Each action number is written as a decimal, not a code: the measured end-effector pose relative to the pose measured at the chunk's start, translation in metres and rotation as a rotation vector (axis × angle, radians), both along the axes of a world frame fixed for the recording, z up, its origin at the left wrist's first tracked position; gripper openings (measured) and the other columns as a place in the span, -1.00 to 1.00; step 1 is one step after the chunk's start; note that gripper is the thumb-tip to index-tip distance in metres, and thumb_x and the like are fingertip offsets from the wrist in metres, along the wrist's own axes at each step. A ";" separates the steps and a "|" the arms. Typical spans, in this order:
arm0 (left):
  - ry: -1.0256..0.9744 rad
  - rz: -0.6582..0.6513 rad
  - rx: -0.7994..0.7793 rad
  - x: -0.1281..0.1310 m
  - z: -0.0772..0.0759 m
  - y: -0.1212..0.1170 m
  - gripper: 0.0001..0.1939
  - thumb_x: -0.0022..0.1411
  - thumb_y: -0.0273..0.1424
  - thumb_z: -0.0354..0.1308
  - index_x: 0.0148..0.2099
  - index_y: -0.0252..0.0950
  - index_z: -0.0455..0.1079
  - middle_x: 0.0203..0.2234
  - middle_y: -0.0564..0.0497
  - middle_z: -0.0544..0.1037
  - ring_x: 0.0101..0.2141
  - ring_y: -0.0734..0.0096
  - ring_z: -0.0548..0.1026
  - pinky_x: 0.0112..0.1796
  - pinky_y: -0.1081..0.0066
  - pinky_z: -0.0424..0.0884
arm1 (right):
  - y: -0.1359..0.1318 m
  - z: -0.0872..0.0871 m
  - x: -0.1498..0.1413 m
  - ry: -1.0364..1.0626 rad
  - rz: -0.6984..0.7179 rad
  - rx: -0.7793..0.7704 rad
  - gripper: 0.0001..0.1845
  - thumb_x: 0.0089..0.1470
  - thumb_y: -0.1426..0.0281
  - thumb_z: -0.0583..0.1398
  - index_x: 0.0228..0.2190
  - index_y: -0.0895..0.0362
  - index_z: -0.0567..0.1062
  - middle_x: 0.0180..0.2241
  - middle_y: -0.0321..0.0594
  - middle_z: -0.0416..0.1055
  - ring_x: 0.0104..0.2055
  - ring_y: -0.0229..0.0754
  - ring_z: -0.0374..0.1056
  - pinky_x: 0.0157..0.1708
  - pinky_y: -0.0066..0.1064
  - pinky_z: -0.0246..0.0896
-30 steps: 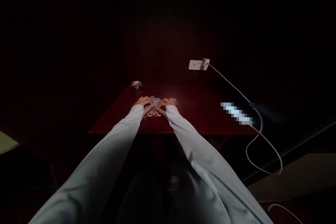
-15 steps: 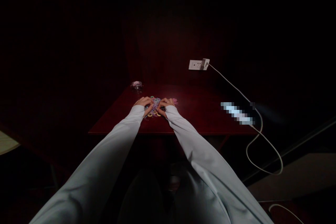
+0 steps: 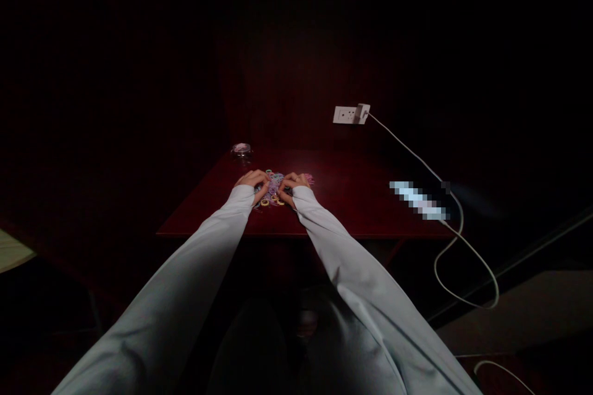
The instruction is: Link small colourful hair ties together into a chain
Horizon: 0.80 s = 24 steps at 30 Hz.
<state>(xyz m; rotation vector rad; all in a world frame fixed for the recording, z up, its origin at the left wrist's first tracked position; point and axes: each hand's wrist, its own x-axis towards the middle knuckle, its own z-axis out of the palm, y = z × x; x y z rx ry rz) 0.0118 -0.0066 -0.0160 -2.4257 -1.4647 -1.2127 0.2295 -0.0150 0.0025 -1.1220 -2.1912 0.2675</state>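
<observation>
A loose pile of small colourful hair ties [image 3: 274, 188], mostly purple with some yellow, green and blue, lies on the dark red table [image 3: 352, 210]. At the pile's left side, my left hand [image 3: 252, 179] has its fingers bent toward the thumb. My right hand [image 3: 294, 184] is curled over the right side, thumb and fingertips close together. Whatever lies between the fingertips of either hand is too small and dim to make out. Pink bands [image 3: 310, 179] show just beyond my right hand. The hands are a short gap apart, with the ties between them.
A clear round container [image 3: 241, 151] with something pink in it stands at the table's back left. On the right lies a pixelated bright device [image 3: 419, 200]. Its white cable [image 3: 407, 147] runs to a charger [image 3: 362, 112] in the wall socket [image 3: 343, 115].
My left hand's fingertips have shifted very slightly over the pile, and a few ties between the hands lie a little differently. My right hand stays almost where it was.
</observation>
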 end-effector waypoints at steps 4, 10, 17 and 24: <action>0.004 -0.003 0.008 0.000 0.000 0.001 -0.84 0.35 -0.35 0.12 -0.24 -0.19 0.53 -0.08 -0.08 0.69 -0.07 0.18 0.58 0.06 0.17 0.48 | -0.001 0.002 0.000 -0.008 -0.015 -0.007 -0.87 0.27 0.29 0.32 -0.32 0.04 0.65 -0.03 -0.19 0.51 0.03 -0.04 0.19 0.12 -0.22 0.08; -0.008 0.008 0.017 -0.001 -0.001 0.001 -0.82 0.36 -0.32 0.11 -0.23 -0.18 0.54 -0.09 -0.07 0.70 -0.07 0.19 0.58 0.08 0.16 0.47 | -0.003 0.003 0.001 -0.003 -0.055 -0.002 -0.89 0.26 0.32 0.31 -0.33 0.03 0.64 -0.02 -0.20 0.51 0.03 -0.02 0.19 0.12 -0.20 0.08; -0.025 0.015 0.017 0.000 -0.002 0.002 -0.81 0.36 -0.31 0.10 -0.23 -0.18 0.55 -0.10 -0.08 0.69 -0.08 0.18 0.58 0.07 0.17 0.48 | -0.004 0.003 0.001 -0.023 -0.117 -0.001 -0.88 0.28 0.32 0.28 -0.29 0.03 0.64 -0.02 -0.19 0.52 0.05 -0.01 0.20 0.18 -0.17 0.06; -0.053 0.005 0.033 0.000 -0.001 -0.001 -0.78 0.38 -0.28 0.08 -0.26 -0.17 0.52 -0.11 -0.07 0.69 -0.10 0.19 0.57 0.05 0.19 0.47 | -0.004 0.002 0.001 -0.041 -0.193 -0.002 -0.89 0.26 0.34 0.26 -0.30 0.01 0.62 -0.02 -0.18 0.52 0.12 0.05 0.22 0.17 -0.13 0.09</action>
